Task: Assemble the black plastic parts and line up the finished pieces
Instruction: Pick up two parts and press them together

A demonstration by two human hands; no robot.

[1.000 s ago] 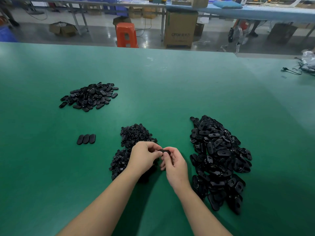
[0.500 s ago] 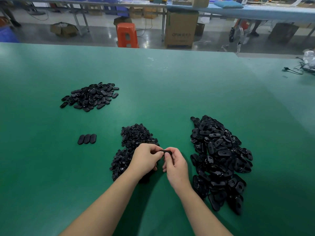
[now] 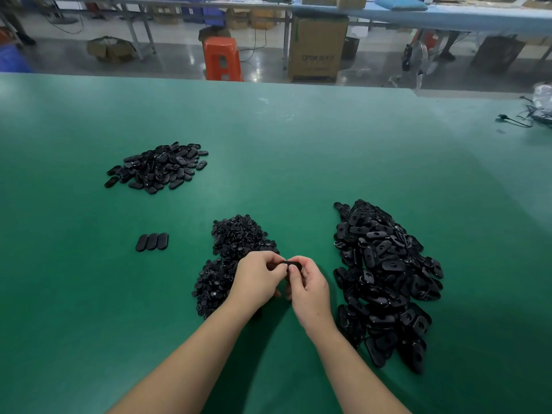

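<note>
A broad green-surfaced counter point(image 3: 298, 144) fills most of the view. Beyond its far edge lie a grey workshop floor, a long blue-topped bench point(image 3: 418, 16), a tall brown cardboard box point(image 3: 316, 46) and an orange plastic stool point(image 3: 222, 58).

On the counter's right side lies the largest heap of black oval plastic shells with slotted centres point(image 3: 388, 279), running from mid-counter toward the near edge. To its left, just past the hands, is a narrower heap of small round black plastic pieces point(image 3: 230, 258); its near end is partly hidden by the left wrist. Farther off to the left sits a smaller pile of smooth black oval pieces point(image 3: 161, 167). Between that pile and the near edge, well apart from both heaps, a row of three black oval finished pieces point(image 3: 152, 242) lies side by side, touching.

Both bare forearms reach in from the bottom. The left hand point(image 3: 257, 282) and the right hand point(image 3: 307, 288) meet between the two nearer heaps, fingers curled, each pinching one end of a single black oval plastic part point(image 3: 291, 264) held just above the counter. Only its top edge shows between the fingertips; how the halves sit together cannot be told.
</note>
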